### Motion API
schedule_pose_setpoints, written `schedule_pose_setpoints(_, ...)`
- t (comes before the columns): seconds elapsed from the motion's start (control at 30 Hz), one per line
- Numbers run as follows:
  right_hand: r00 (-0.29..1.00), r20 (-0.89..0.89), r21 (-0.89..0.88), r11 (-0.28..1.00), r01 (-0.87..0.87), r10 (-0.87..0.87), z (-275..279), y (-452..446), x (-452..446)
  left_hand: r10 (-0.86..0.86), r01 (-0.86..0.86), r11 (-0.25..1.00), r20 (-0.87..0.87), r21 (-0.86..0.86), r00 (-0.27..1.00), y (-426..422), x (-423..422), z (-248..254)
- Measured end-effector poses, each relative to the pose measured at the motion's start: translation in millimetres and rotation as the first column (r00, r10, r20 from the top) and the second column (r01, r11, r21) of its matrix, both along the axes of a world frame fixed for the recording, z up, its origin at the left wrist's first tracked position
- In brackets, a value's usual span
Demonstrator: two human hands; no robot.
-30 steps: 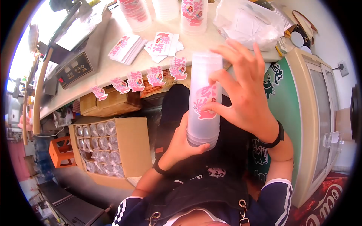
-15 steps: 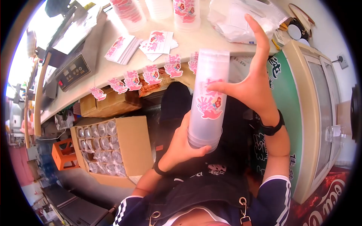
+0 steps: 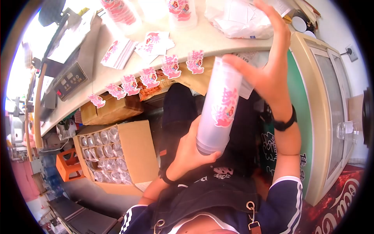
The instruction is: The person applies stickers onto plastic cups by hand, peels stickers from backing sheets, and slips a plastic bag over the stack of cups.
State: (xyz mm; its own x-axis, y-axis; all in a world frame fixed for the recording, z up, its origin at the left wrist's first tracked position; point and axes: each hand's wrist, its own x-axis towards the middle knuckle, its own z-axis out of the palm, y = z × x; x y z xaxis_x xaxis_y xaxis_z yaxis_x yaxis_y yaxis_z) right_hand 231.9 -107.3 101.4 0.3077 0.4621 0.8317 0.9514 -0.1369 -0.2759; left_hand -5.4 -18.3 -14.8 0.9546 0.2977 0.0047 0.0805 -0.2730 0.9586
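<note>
My left hand (image 3: 191, 150) is wrapped round the lower end of a stack of translucent plastic cups (image 3: 219, 109), which leans to the right over my lap. A pink sticker with characters is on the stack's side. My right hand (image 3: 269, 66) is at the stack's upper end, thumb against it and fingers spread apart. Several pink stickers (image 3: 149, 77) hang in a row along the counter's front edge. Sticker sheets (image 3: 154, 45) and a pile of cards (image 3: 118, 54) lie on the counter (image 3: 212, 41).
More stickered cup stacks (image 3: 181, 13) stand at the counter's back, beside a white plastic bag (image 3: 239, 19). A machine with a control panel (image 3: 70, 81) is at left. Below are an open carton of cups (image 3: 140, 148) and an orange stool (image 3: 69, 165). A cabinet (image 3: 311, 117) stands at right.
The cup stack has tilted further right and turned, so its sticker shows more fully. My right hand's fingers have left the cup side and spread upward. The view has shifted slightly.
</note>
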Motion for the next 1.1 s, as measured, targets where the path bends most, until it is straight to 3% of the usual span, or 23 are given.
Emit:
schedule_pose_setpoints(0.03, 1.0, -0.005, -0.007, 1.0, -0.007, 0.007, 1, -4, -16, 0.027, -0.027, 0.999, 0.004, -0.032, 1.0, 0, -2, -1)
schedule_pose_setpoints(0.07, 0.999, 0.053, -0.205, 0.979, -0.004, 0.015, 4, -7, -39, 0.026, -0.028, 0.998, -0.036, -0.052, 0.999, 2, -2, 1)
schedule_pose_setpoints(0.17, 0.983, 0.164, -0.386, 0.923, -0.007, 0.076, -1, -8, -41, -0.06, 0.06, 0.998, 0.015, -0.034, 0.998, 3, -1, 5)
schedule_pose_setpoints(0.27, 0.996, -0.067, 0.035, 0.998, 0.059, -0.057, -5, -5, 2, -0.08, 0.081, 0.995, 0.025, -0.052, 0.997, 1, 0, 1)
schedule_pose_setpoints(0.37, 0.994, -0.108, 0.105, 0.994, 0.002, 0.009, -15, -15, 0, -0.047, 0.05, 0.998, 0.055, -0.044, 0.997, 1, 2, 1)
schedule_pose_setpoints(0.47, 0.991, -0.093, -0.187, 0.976, -0.114, 0.098, -32, -14, -61, 0.031, -0.03, 0.999, 0.035, -0.027, 0.999, 1, 1, 6)
schedule_pose_setpoints(0.57, 0.928, -0.278, 0.114, 0.967, -0.226, 0.25, -64, -2, -77, 0.103, -0.105, 0.994, 0.048, 0.035, 0.994, 0, 4, 10)
schedule_pose_setpoints(0.6, 0.893, -0.327, 0.211, 0.945, -0.251, 0.31, -68, 2, -82, 0.123, -0.129, 0.99, 0.109, 0.05, 0.986, 0, 6, 12)
schedule_pose_setpoints(0.63, 0.697, -0.559, 0.34, 0.891, -0.302, 0.449, -67, 5, -93, 0.143, -0.156, 0.985, 0.168, 0.067, 0.975, -1, 7, 12)
schedule_pose_setpoints(0.67, 0.419, -0.715, 0.472, 0.828, -0.302, 0.56, -64, 8, -97, 0.184, -0.196, 0.98, 0.19, 0.042, 0.964, -2, 8, 12)
schedule_pose_setpoints(0.7, 0.42, -0.709, 0.467, 0.824, -0.321, 0.566, -60, 9, -93, 0.2, -0.212, 0.977, 0.203, 0.038, 0.959, -2, 9, 9)
schedule_pose_setpoints(0.77, 0.603, -0.674, 0.203, 0.892, -0.404, 0.426, -49, 7, -79, 0.241, -0.22, 0.968, 0.2, -0.121, 0.95, -2, 10, 2)
schedule_pose_setpoints(0.87, 0.707, -0.553, 0.42, 0.881, -0.219, 0.44, -2, 29, -53, 0.192, -0.192, 0.981, 0.221, -0.023, 0.956, 4, 12, -8)
schedule_pose_setpoints(0.97, 0.816, -0.399, 0.527, 0.833, -0.169, 0.418, 66, 66, -17, 0.17, -0.171, 0.985, 0.26, -0.017, 0.951, 9, 8, -13)
schedule_pose_setpoints(1.07, 0.976, 0.063, 0.603, 0.771, -0.202, 0.206, 102, 132, 59, 0.233, -0.217, 0.972, 0.264, -0.087, 0.936, 20, 2, -15)
schedule_pose_setpoints(1.1, 0.962, 0.108, 0.563, 0.782, -0.268, 0.252, 106, 152, 68, 0.256, -0.244, 0.967, 0.271, -0.077, 0.928, 25, 0, -14)
